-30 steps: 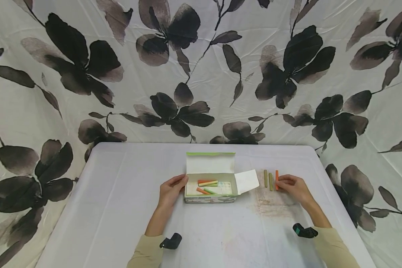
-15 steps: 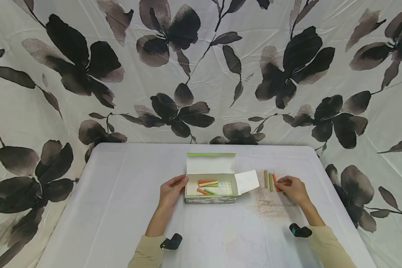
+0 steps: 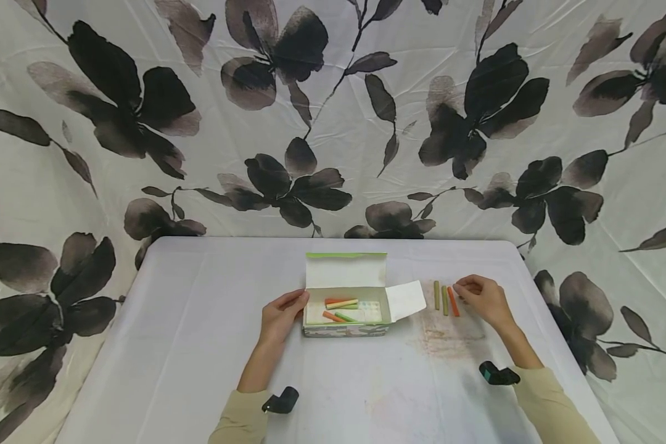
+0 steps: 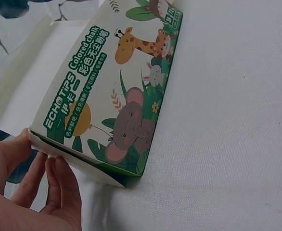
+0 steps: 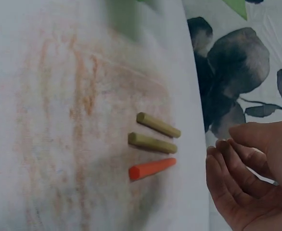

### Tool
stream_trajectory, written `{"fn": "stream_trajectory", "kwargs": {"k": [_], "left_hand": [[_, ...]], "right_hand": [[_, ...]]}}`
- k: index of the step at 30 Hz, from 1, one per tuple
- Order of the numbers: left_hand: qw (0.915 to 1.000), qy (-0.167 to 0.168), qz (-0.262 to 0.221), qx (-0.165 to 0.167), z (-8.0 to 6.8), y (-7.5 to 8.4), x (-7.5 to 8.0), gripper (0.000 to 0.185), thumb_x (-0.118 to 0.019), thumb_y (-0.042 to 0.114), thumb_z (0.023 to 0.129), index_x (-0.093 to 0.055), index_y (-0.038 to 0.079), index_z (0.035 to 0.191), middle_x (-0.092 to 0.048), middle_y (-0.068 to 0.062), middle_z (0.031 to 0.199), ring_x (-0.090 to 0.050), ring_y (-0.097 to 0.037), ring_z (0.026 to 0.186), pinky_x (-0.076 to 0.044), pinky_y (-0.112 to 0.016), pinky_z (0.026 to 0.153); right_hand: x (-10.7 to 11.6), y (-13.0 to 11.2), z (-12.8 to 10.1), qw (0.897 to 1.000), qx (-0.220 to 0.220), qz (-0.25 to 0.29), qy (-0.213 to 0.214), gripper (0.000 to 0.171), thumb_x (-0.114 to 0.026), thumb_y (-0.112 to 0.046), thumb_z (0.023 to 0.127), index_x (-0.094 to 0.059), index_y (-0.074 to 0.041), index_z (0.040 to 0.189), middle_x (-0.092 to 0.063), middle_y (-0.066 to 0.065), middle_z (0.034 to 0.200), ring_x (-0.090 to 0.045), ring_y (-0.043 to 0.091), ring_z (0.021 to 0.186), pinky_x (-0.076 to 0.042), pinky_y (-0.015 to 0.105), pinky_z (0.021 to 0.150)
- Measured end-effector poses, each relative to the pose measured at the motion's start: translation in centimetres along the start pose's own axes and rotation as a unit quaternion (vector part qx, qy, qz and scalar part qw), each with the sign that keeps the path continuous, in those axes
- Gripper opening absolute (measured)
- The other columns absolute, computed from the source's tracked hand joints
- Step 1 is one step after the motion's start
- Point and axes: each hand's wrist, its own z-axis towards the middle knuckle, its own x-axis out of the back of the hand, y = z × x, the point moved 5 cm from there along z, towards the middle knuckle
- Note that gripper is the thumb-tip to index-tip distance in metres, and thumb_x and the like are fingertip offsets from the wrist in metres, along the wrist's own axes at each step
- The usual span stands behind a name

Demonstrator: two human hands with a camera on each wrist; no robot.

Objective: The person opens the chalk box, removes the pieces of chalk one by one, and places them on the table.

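Note:
An open cardboard chalk box [image 3: 344, 331] stands mid-table, its lid raised at the back and a side flap folded out to the right. Several orange, yellow and green chalk sticks [image 3: 341, 304] lie inside. My left hand [image 3: 280, 316] pinches the box's left end between thumb and fingers; the left wrist view shows the printed front [image 4: 107, 86]. Right of the box, two olive chalk sticks [image 3: 436, 295] lie beside an orange chalk stick [image 3: 453, 301], which is slightly tilted. My right hand [image 3: 485, 302] hovers by the orange stick's far end, its fingers loosely bent and holding nothing.
Orange-brown chalk smudges [image 3: 452, 342] mark the white tablecloth [image 3: 200, 345] near the loose sticks. A floral curtain [image 3: 377, 123] hangs behind the table's far edge. A black wrist camera [image 3: 499, 374] sits on the right forearm.
The orange chalk stick, pinched by my right hand earlier, was tilted and set down next to the olive ones. That hand has let go and moved slightly away toward the back. The left hand keeps its hold.

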Motion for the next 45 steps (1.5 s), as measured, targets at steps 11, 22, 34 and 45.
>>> {"fn": "stream_trajectory", "kwargs": {"k": [11,22,34,45], "left_hand": [[1.0,0.0,0.001,0.002,-0.1,0.1,-0.1,0.039,-0.081,0.02,0.092,-0.072,-0.003,0.121,-0.075,-0.007,0.105,-0.066,-0.006,0.088,-0.055,-0.016,0.074],[1.0,-0.004,-0.002,0.006,-0.1,0.0,0.0,0.04,-0.082,0.021,0.091,-0.072,-0.002,0.122,-0.075,-0.006,0.105,-0.066,-0.007,0.089,-0.055,-0.016,0.075],[1.0,-0.002,-0.001,0.006,0.1,0.0,0.0,0.038,-0.08,0.02,0.092,-0.072,-0.002,0.122,-0.075,-0.009,0.109,-0.067,-0.009,0.092,-0.056,-0.017,0.075],[1.0,0.002,0.004,0.006,0.1,-0.1,0.0,0.037,-0.081,0.018,0.092,-0.072,-0.002,0.121,-0.075,-0.004,0.102,-0.066,-0.006,0.088,-0.055,-0.015,0.073]], "right_hand": [[0.4,-3.7,0.8,0.998,0.052,-0.017,0.01,0.019,-0.072,-0.015,0.098,-0.073,0.003,0.104,-0.075,0.015,0.09,-0.071,0.029,0.08,-0.055,0.025,0.066],[-0.7,-7.0,1.3,0.994,0.105,0.002,-0.002,0.013,-0.075,-0.009,0.095,-0.073,0.002,0.102,-0.074,0.012,0.091,-0.07,0.027,0.082,-0.055,0.023,0.071],[-3.7,-10.7,1.6,0.989,0.142,0.02,-0.048,0.017,-0.076,-0.009,0.094,-0.072,0.002,0.107,-0.073,0.01,0.094,-0.07,0.025,0.086,-0.058,0.031,0.076],[-8.5,-13.1,1.5,0.974,0.175,0.062,-0.127,0.017,-0.076,-0.006,0.094,-0.072,0.002,0.109,-0.073,0.008,0.097,-0.07,0.022,0.089,-0.059,0.03,0.078]]}}
